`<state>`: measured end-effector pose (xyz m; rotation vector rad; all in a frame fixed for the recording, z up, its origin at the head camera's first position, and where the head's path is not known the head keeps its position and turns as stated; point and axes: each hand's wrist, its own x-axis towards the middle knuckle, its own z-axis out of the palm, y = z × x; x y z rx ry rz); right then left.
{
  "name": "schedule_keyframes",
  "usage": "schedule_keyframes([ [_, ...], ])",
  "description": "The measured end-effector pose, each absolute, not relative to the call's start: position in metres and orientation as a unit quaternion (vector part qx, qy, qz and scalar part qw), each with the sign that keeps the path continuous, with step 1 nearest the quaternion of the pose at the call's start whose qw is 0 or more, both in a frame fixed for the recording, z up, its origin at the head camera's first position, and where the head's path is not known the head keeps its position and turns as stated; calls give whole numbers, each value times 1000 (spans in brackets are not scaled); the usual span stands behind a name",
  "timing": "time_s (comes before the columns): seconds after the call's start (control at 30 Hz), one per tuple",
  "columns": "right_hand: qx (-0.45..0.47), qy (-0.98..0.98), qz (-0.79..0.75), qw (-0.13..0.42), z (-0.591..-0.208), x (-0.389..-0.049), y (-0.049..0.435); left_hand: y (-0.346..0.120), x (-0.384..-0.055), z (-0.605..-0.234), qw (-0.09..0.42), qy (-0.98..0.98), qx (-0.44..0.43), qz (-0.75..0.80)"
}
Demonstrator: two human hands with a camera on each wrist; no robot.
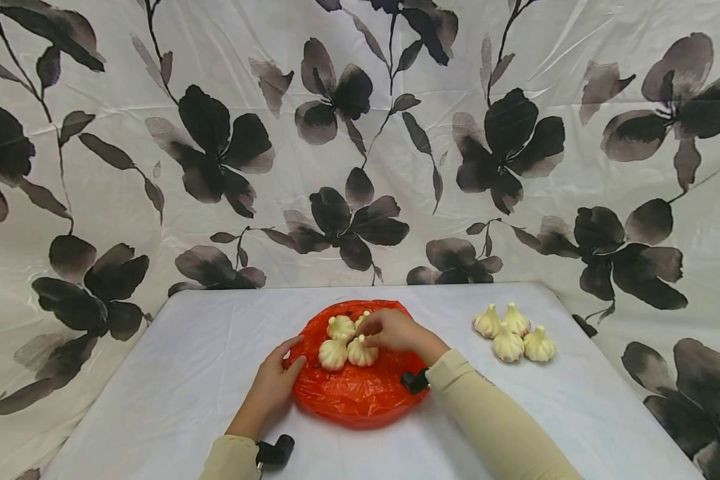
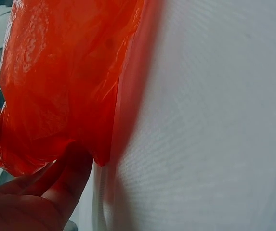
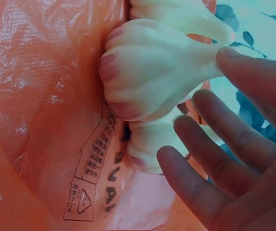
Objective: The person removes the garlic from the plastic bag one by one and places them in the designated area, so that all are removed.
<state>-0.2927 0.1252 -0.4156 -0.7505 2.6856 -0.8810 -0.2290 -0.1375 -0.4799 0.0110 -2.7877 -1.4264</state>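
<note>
A crumpled red plastic bag (image 1: 360, 400) lies on the table with several garlic bulbs (image 1: 333, 355) grouped on top of it. My left hand (image 1: 276, 375) holds the bag's left edge; in the left wrist view its fingers (image 2: 68, 187) lie under the bag film. Over the bulbs reaches my right hand (image 1: 393, 330), at the front right garlic bulb (image 1: 362, 353). In the right wrist view it pinches the neck of a bulb (image 3: 152, 70) at the thumb side, with the other fingers (image 3: 190, 180) spread loosely. Part of that grip is hidden behind the neck.
Several more garlic bulbs (image 1: 509, 343) stand clustered at the right on the white-covered table (image 1: 174, 373). A cloth with dark flowers (image 1: 336, 220) hangs behind the table. Black wrist cameras sit on both wrists, the right one (image 1: 415, 381) over the bag.
</note>
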Motion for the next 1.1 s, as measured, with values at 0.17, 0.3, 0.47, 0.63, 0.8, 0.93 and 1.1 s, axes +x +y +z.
schedule_keyframes([
  [0.17,-256,909,-307,119,-416,-293,124,-138,-229,-480,7,-890,0,-455],
  [0.3,-265,907,-308,114,-415,-292,124,-138,-229,-479,7,-890,0,-457],
  [0.47,-279,900,-314,118,-415,-289,122,-136,-228,-478,2,-889,7,-458],
  [0.63,-309,887,-319,125,-415,-286,120,-136,-228,-478,2,-887,8,-461],
  [0.8,-310,888,-318,120,-413,-284,119,-136,-227,-478,2,-888,6,-460],
  [0.93,-303,890,-320,116,-414,-285,119,-136,-227,-477,5,-888,4,-459],
  [1.1,-301,890,-321,118,-416,-285,120,-136,-227,-477,5,-888,5,-459],
])
